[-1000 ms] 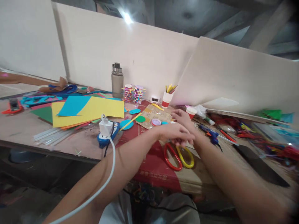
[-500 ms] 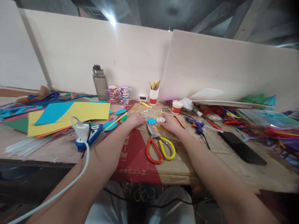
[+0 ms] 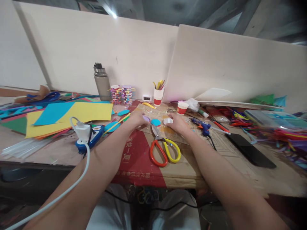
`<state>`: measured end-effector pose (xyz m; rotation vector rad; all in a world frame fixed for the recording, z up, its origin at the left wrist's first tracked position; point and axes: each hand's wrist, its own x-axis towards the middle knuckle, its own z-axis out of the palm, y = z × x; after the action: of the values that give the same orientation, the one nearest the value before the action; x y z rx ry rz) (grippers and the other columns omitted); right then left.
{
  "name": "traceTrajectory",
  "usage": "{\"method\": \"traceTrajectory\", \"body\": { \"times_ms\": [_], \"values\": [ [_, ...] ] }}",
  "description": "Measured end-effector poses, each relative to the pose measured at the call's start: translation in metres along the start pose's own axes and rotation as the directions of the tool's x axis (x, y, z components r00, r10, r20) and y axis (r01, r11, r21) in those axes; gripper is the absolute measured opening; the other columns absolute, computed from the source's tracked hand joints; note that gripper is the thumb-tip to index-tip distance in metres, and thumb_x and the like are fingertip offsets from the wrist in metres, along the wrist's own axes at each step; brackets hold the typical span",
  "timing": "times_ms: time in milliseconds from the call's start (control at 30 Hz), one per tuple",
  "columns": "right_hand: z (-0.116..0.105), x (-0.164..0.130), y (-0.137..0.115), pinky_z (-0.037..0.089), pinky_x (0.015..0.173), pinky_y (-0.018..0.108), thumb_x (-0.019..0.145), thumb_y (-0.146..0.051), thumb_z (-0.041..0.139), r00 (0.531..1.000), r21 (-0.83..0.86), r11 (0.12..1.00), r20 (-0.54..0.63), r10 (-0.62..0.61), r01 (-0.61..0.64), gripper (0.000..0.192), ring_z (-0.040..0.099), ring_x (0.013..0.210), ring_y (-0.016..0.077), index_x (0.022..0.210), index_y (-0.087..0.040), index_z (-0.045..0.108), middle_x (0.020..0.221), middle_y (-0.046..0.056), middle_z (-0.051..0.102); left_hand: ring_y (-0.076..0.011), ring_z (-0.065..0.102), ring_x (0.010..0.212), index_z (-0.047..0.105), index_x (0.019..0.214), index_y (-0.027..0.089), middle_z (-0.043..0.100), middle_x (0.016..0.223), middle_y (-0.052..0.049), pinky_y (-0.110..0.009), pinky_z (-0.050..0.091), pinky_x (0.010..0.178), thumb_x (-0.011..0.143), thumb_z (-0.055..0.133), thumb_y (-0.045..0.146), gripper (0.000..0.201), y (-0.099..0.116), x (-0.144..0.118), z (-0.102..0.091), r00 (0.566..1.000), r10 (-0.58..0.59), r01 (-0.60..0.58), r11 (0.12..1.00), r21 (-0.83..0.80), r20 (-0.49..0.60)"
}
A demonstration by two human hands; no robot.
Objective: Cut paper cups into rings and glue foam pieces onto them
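My left hand [image 3: 137, 117] is over the cardboard, its fingers closed at the edge of a small purple disc [image 3: 146, 118]. Opposite it, my right hand [image 3: 177, 123] grips a small white round piece with a raised rim [image 3: 168, 121], like the end of a paper cup. Between the hands lies a blue paper disc [image 3: 155, 122]. Just in front of that disc rest scissors [image 3: 159, 139] with one red and one yellow handle, their blades pointing away from me.
Left are coloured paper sheets [image 3: 88, 111], a blue power strip [image 3: 96, 138] and a bottle [image 3: 101, 83]. Two decorated cups [image 3: 116, 95] stand at the back. Right are a red-and-white paper cup [image 3: 182, 108], a glue gun [image 3: 204, 127] and a black phone [image 3: 249, 150].
More of the purple disc now shows at my left fingers. The white round piece at my right hand is slightly higher and further right. The view has shifted a little.
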<state>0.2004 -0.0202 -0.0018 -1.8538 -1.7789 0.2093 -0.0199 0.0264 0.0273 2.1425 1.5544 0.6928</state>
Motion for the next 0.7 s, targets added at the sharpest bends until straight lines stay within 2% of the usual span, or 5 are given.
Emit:
{"method": "traceTrajectory", "body": {
  "times_ms": [100, 200, 300, 433, 700],
  "values": [
    [-0.001, -0.001, 0.002, 0.044, 0.095, 0.033, 0.076, -0.023, 0.071, 0.998, -0.076, 0.997, 0.059, -0.020, 0.024, 0.039, 0.062, 0.108, 0.0248, 0.114, -0.014, 0.068, 0.118, 0.014, 0.069, -0.0214, 0.063, 0.078, 0.068, 0.095, 0.017, 0.068, 0.081, -0.004, -0.026, 0.045, 0.065, 0.054, 0.077, 0.028, 0.043, 0.004, 0.001, -0.004, 0.996, -0.085, 0.087, 0.991, 0.098, -0.017],
    [-0.002, 0.002, 0.004, 0.047, 0.083, 0.031, 0.087, -0.031, 0.059, 0.997, -0.017, 1.000, 0.078, 0.004, -0.002, 0.026, 0.065, 0.093, 0.0224, 0.102, -0.015, 0.072, 0.101, 0.009, 0.073, -0.0232, 0.064, 0.091, 0.064, 0.105, 0.016, 0.069, 0.101, -0.009, -0.027, 0.047, 0.073, 0.057, 0.080, 0.032, 0.053, 0.001, 0.005, -0.005, 0.993, -0.054, 0.061, 0.996, 0.064, -0.100],
    [-0.002, 0.006, 0.006, 0.047, 0.076, 0.029, 0.095, -0.036, 0.043, 0.998, 0.049, 0.999, 0.063, 0.006, -0.009, 0.036, 0.064, 0.085, 0.0199, 0.094, -0.015, 0.072, 0.088, 0.005, 0.072, -0.0229, 0.063, 0.095, 0.063, 0.101, 0.017, 0.069, 0.105, -0.008, -0.029, 0.047, 0.078, 0.056, 0.083, 0.032, 0.051, -0.004, 0.011, -0.002, 0.990, 0.012, -0.025, 0.996, -0.088, -0.141],
    [0.001, 0.007, 0.006, 0.048, 0.081, 0.029, 0.086, -0.030, 0.060, 0.999, 0.159, 0.987, 0.002, 0.032, -0.032, 0.022, 0.064, 0.089, 0.0182, 0.099, -0.016, 0.070, 0.098, 0.004, 0.072, -0.0221, 0.063, 0.093, 0.062, 0.095, 0.019, 0.068, 0.102, -0.006, -0.031, 0.047, 0.082, 0.051, 0.087, 0.028, 0.051, -0.009, 0.016, 0.005, 0.983, 0.081, -0.135, 0.932, -0.338, -0.167],
    [-0.002, 0.004, -0.005, 0.051, 0.078, 0.029, 0.072, -0.020, 0.074, 0.989, 0.302, 0.947, -0.065, 0.134, -0.109, 0.062, 0.064, 0.086, 0.0167, 0.129, -0.008, 0.054, 0.114, 0.014, 0.066, -0.0192, 0.060, 0.094, 0.064, 0.100, 0.019, 0.064, 0.106, -0.006, -0.030, 0.046, 0.081, 0.043, 0.087, 0.016, 0.062, -0.004, 0.016, 0.016, 0.979, 0.100, -0.183, 0.805, -0.565, -0.175]
  ]
}}
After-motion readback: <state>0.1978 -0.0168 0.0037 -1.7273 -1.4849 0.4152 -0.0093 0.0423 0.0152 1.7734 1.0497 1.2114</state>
